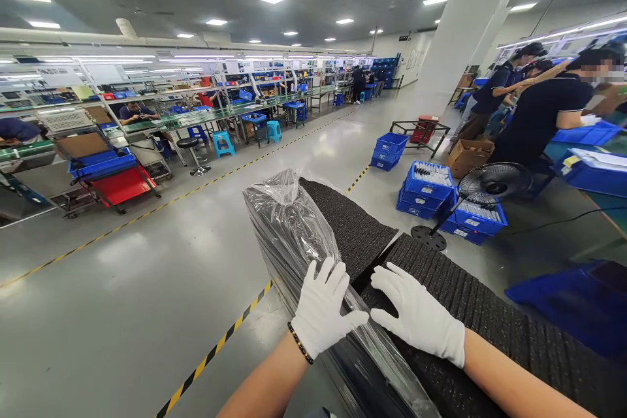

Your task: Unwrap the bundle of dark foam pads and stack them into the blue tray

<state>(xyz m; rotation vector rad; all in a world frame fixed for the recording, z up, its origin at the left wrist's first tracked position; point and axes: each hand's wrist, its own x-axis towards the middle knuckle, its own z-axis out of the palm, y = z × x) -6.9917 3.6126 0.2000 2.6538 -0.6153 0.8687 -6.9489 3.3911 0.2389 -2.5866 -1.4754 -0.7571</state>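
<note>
My left hand (324, 310), in a white glove with a dark bead bracelet at the wrist, lies flat on a clear plastic bag (294, 235) that wraps a tall black stack. My right hand (418, 313), also gloved in white, rests palm down on a pile of black ribbed foam sheets (490, 320) just right of the bag. Another black foam sheet (347, 222) lies behind the bag. Both hands have their fingers spread and grip nothing.
Blue crates (426, 186) and a black floor fan (482, 189) stand on the grey floor to the right. People in dark shirts (539, 111) work at a bench at far right. Assembly lines with blue stools (223, 142) run along the left. A yellow-black floor line (215, 353) crosses below.
</note>
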